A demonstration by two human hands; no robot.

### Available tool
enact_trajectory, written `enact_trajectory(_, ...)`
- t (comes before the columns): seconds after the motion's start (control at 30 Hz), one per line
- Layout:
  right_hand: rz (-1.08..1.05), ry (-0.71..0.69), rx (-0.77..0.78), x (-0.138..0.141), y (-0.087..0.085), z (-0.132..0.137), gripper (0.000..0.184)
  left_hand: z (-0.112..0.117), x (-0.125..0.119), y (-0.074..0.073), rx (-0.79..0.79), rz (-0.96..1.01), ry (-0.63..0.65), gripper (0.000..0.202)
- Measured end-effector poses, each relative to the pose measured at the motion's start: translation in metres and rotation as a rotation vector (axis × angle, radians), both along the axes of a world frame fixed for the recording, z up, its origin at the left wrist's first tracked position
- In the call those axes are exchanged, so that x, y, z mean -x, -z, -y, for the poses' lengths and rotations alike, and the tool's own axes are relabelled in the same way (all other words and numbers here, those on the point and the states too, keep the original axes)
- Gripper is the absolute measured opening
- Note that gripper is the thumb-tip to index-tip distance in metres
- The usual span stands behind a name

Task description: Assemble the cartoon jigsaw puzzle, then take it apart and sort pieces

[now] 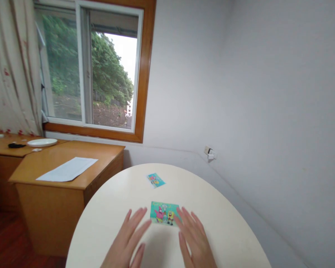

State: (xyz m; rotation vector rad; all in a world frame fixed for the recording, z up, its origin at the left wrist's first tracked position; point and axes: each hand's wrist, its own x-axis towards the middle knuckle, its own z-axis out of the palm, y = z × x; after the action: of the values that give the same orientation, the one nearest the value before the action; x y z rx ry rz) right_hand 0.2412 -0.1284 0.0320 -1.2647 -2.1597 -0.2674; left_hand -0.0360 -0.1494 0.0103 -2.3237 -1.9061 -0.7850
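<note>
A teal cartoon picture (164, 213) with a pink starfish, a squid figure and a yellow sponge lies on the round white table (106, 212) in front of me. My left hand (130, 234) is at its left side, fingers spread, holding nothing. On the other side, my right hand (192, 230) has its fingers apart, and its fingertips overlap the picture's right edge; whether they touch it I cannot tell. Farther back on the table is a smaller card (155, 180) with a similar cartoon print, lying at a slant.
To the left stands a wooden desk (106, 158) bearing a white paper sheet (68, 169), a white plate (42, 142) and a small black item (16, 145). A wall socket with a white plug (210, 154) is behind the table. A window and curtain are at the back left.
</note>
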Motion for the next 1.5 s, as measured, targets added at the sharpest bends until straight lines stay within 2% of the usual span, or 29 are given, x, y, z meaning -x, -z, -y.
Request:
enact_trajectory(0.13,0.064,0.3,0.217,-0.006,0.018,-0.05,0.059,-0.023,0.003,-0.009,0.067,-0.058,-0.047,0.055)
enact_trajectory(0.23,0.175,0.438,0.417,-0.014,0.04,-0.068,0.06,-0.044,0.005,0.001,0.241,-0.133,-0.15,0.054)
enact_trajectory(0.3,0.223,0.447,0.462,-0.017,0.051,-0.069,0.058,-0.049,0.006,0.01,0.306,-0.163,-0.184,0.054)
enact_trajectory(0.4,0.276,0.427,0.464,-0.019,0.055,-0.066,0.057,-0.046,0.005,0.016,0.299,-0.17,-0.2,0.052)
enact_trajectory(0.53,0.326,0.441,0.45,-0.022,0.057,-0.068,0.057,-0.041,0.002,0.01,0.323,-0.157,-0.201,0.052)
enact_trajectory(0.83,0.335,0.449,0.363,-0.029,0.082,-0.083,0.058,-0.041,-0.002,0.008,0.303,-0.12,-0.222,0.052)
enact_trajectory(1.0,0.369,0.455,0.41,-0.026,0.076,-0.084,0.054,-0.045,-0.007,0.008,0.311,-0.097,-0.233,0.051)
enact_trajectory(1.1,0.337,0.497,0.518,-0.017,0.065,-0.086,0.052,-0.053,-0.02,0.005,0.299,-0.069,-0.287,0.05)
enact_trajectory(1.2,0.248,0.536,0.606,0.002,0.054,-0.087,0.052,-0.064,-0.043,-0.006,0.287,0.009,-0.278,0.042)
enact_trajectory(1.27,0.228,0.534,0.593,0.018,0.05,-0.086,0.051,-0.071,-0.059,-0.013,0.303,0.065,-0.276,0.042)
enact_trajectory(1.37,0.244,0.543,0.487,0.04,0.054,-0.086,0.053,-0.08,-0.077,-0.017,0.323,0.139,-0.274,0.046)
enact_trajectory(1.5,0.239,0.604,0.423,0.05,0.075,-0.096,0.053,-0.087,-0.083,-0.006,0.268,0.225,-0.277,0.046)
